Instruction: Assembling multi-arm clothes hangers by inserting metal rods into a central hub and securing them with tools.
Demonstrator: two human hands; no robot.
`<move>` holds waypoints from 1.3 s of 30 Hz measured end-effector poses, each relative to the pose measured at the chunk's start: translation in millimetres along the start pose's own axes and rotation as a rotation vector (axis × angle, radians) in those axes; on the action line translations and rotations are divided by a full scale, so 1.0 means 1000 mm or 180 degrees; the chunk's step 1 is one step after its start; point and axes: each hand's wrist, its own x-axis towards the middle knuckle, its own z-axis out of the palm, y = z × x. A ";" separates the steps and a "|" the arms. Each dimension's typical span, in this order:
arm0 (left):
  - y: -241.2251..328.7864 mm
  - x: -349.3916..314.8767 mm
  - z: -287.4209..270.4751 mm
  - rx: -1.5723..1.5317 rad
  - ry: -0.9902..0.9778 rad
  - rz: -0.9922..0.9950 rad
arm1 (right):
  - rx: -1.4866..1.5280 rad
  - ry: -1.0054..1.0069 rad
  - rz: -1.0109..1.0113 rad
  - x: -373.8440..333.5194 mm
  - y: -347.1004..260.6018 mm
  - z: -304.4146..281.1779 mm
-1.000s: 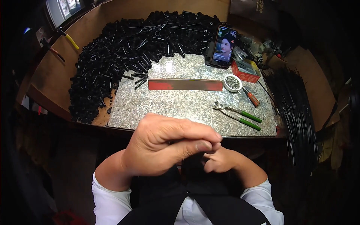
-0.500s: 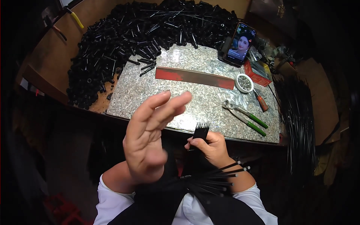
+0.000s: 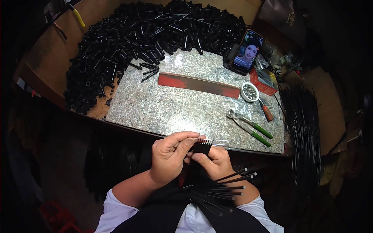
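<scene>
My right hand (image 3: 215,160) is closed round a flat black bundle of thin strips (image 3: 203,148), thumb on its front. A row of pale, pin-like tips stands along the bundle's upper edge. From the left, my left hand (image 3: 171,155) pinches thumb and forefinger at the left end of that row. A thin shiny wire (image 3: 222,140) runs from the pinch across the tips and sticks out to the right. Below my hands, several black rods with grey ends (image 3: 233,190) fan out to the right in front of my apron.
Behind a speckled stone slab (image 3: 147,108) lies a heap of black tubular parts (image 3: 128,42). On the slab are a red-brown bar (image 3: 198,85), a white bowl of small metal bits (image 3: 249,92), a screwdriver (image 3: 266,112), green-handled pincers (image 3: 250,127) and a propped phone (image 3: 246,52). Long black rods (image 3: 303,132) hang at right.
My left hand, raised with its fingers apart before, has come down and right to pinch at the bundle's tips. My right hand keeps its hold. The view has shifted slightly.
</scene>
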 end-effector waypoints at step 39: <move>-0.002 0.032 -0.097 0.2691 0.1195 0.1068 | 0.0699 0.0182 0.0778 0.001 -0.005 0.005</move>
